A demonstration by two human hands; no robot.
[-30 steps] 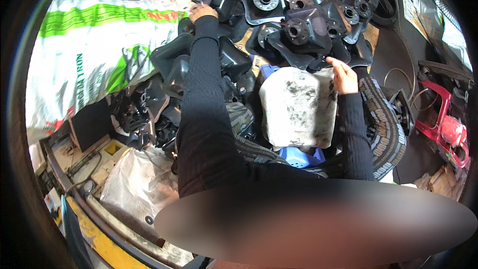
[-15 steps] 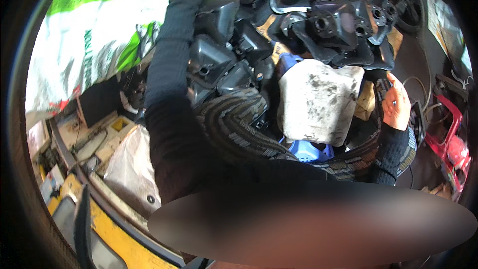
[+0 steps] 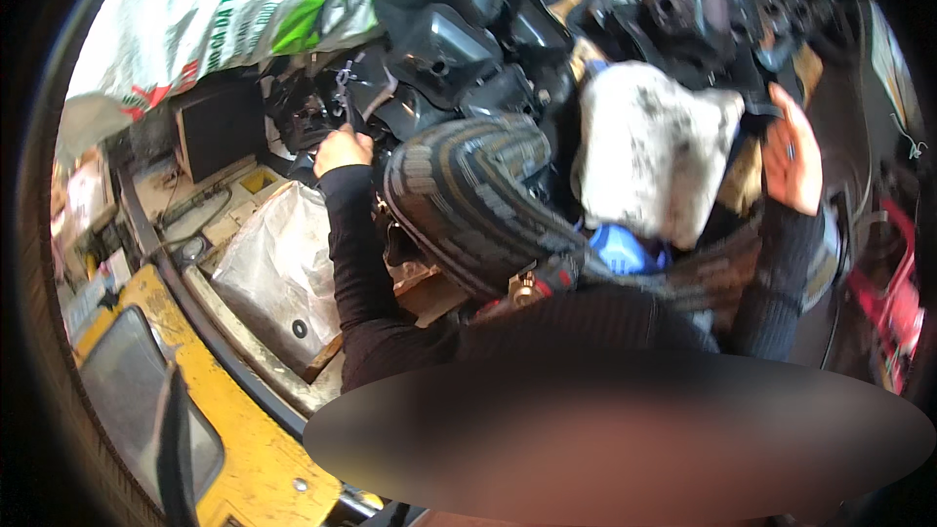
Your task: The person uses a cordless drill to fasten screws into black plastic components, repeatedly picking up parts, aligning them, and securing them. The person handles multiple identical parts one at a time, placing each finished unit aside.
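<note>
My left hand (image 3: 344, 150) is closed at the left end of a heap of black parts. A narrow dark and silvery thing (image 3: 346, 93) rises from it; its kind is not clear. On the right, my right hand (image 3: 793, 158) has its fingers stretched out, holding nothing that shows. Its fingertips are beside the edge of a dark, shaped part (image 3: 761, 88). Between my hands, a smudged whitish pad (image 3: 659, 151) lies over a blue plastic piece (image 3: 628, 249), close to my patterned trouser leg (image 3: 468, 190).
Black formed parts (image 3: 444, 49) with holes are piled across the far side. A white and green sack (image 3: 234, 15) lies at the far left. Nearer are a pale plastic sheet (image 3: 278, 268) and a yellow machine panel (image 3: 259, 449). A red frame (image 3: 893, 283) stands at right.
My left hand has come back from the far edge toward me, down beside the pile's left end. The view has shifted. My right hand stays outstretched beside the pad.
</note>
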